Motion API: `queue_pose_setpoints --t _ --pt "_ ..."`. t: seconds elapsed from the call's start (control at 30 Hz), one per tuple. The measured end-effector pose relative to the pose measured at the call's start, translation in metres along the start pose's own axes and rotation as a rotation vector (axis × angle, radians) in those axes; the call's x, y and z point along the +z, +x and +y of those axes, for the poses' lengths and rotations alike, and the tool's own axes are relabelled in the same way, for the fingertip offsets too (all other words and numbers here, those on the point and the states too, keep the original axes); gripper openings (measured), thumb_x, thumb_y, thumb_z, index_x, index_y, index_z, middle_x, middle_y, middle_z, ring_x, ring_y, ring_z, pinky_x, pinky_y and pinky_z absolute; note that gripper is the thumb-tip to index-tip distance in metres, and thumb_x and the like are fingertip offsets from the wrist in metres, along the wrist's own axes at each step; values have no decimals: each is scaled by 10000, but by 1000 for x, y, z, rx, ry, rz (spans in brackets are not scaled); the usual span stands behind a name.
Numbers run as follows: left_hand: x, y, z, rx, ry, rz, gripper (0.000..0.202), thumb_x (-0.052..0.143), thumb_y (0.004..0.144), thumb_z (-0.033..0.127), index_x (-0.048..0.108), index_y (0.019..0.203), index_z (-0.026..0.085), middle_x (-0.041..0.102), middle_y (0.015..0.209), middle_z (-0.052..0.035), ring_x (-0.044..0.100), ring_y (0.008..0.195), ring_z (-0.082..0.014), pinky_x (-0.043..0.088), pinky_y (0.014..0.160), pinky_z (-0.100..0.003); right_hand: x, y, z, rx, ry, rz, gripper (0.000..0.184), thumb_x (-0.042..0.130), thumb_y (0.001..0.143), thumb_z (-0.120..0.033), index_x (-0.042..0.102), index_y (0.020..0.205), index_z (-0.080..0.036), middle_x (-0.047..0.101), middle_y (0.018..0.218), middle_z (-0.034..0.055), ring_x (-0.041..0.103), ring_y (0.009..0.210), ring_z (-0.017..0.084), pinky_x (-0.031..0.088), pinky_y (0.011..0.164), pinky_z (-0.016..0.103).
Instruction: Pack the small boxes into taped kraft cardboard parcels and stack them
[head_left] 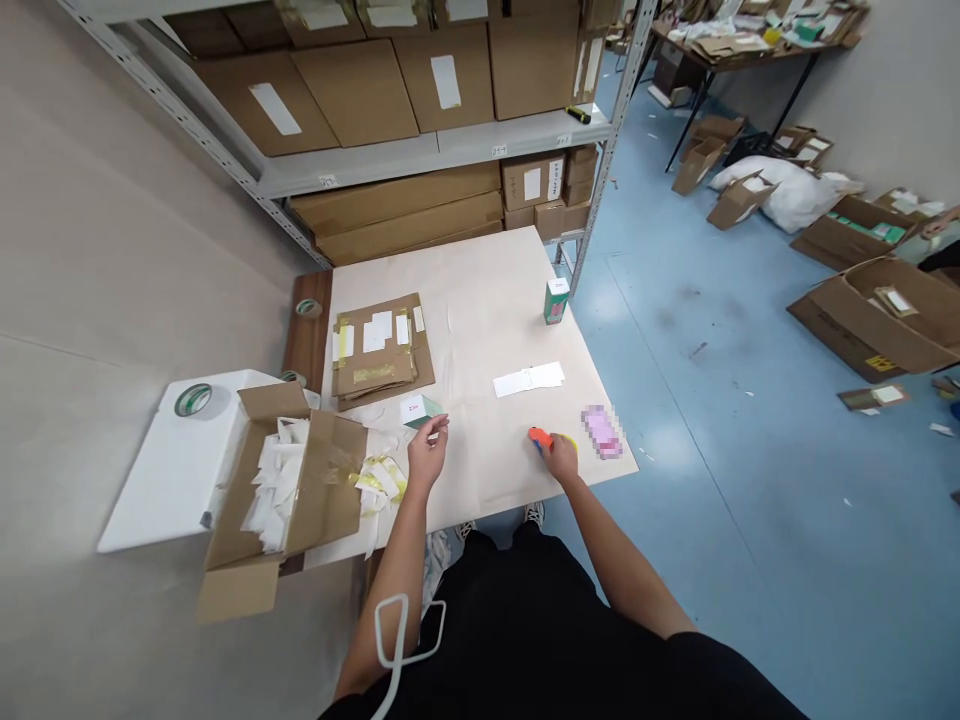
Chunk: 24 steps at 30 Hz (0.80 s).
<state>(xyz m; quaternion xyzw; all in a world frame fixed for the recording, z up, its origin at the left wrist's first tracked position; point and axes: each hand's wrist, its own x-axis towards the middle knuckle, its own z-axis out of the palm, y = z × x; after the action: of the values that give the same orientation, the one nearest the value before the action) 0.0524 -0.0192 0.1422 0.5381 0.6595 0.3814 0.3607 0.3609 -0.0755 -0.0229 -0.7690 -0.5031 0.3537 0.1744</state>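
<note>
My right hand is wrapped round a handheld tool, orange with blue and yellow parts, which looks like a tape dispenser; my palm hides much of it. At the near side of a small white-and-green box is my left hand, its fingers loosely bent and apart. Whether the fingertips touch that box I cannot tell. Between and beyond my hands lie white paper labels. A second green-and-white box stands upright by the table's right edge. A blurred pink item lies right of my right hand.
Flattened cardboard is stacked on the table. An open carton with white scraps stands at left, beside peeled tape strips. Shelving with cartons rises behind. More open cartons sit on the floor at right.
</note>
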Motion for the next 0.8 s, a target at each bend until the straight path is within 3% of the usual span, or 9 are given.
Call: queue_pose_setpoints --t 0.07,0.17,0.3,0.43,0.6,0.7,0.8 --pt "8 3 4 -4 -17 2 363 622 903 405 727 1184 201 772 1175 -117 726 1101 -251 593 892 -369 -11 5 -21 -24 43 14 472 556 942 -302 607 1389 -161 662 1336 177 582 1303 325 434 1106 436" --pt "13 5 14 11 -24 8 370 624 905 408 728 1193 202 760 1211 -113 717 1076 -237 589 899 -369 -25 13 -59 -171 127 36 520 515 954 -313 556 1453 -173 653 1321 161 589 1271 311 484 1065 449" --pt "-3 3 23 44 1 43 358 617 923 393 729 1212 214 743 1226 -99 703 1071 -223 581 908 -362 -27 24 -117 -366 191 60 497 497 961 -309 552 1446 -212 653 1305 133 613 1215 291 527 1020 466" --pt "-42 -2 7 19 18 117 362 614 923 390 723 1222 219 729 1237 -104 698 1075 -227 582 870 -349 -10 30 -174 -507 205 -8 492 503 963 -310 553 1448 -241 637 1348 118 624 1207 280 539 1021 470" --pt "-104 3 -40 -62 25 234 374 612 898 398 729 1200 209 732 1227 -119 700 1059 -238 573 844 -348 28 34 -234 -646 186 -126 538 513 943 -262 537 1480 -239 613 1412 120 597 1277 279 514 1077 479" --pt "-143 23 -63 -82 3 269 387 625 891 391 729 1217 211 736 1217 -119 697 1088 -245 571 849 -342 51 39 -269 -666 128 -180 545 525 943 -263 537 1487 -245 596 1447 115 576 1315 282 496 1103 480" --pt "-182 60 -75 -66 -34 304 382 633 900 385 728 1235 227 732 1236 -101 686 1132 -239 559 915 -339 72 49 -307 -684 67 -222 562 544 937 -256 529 1499 -237 578 1470 116 557 1339 280 469 1138 469"
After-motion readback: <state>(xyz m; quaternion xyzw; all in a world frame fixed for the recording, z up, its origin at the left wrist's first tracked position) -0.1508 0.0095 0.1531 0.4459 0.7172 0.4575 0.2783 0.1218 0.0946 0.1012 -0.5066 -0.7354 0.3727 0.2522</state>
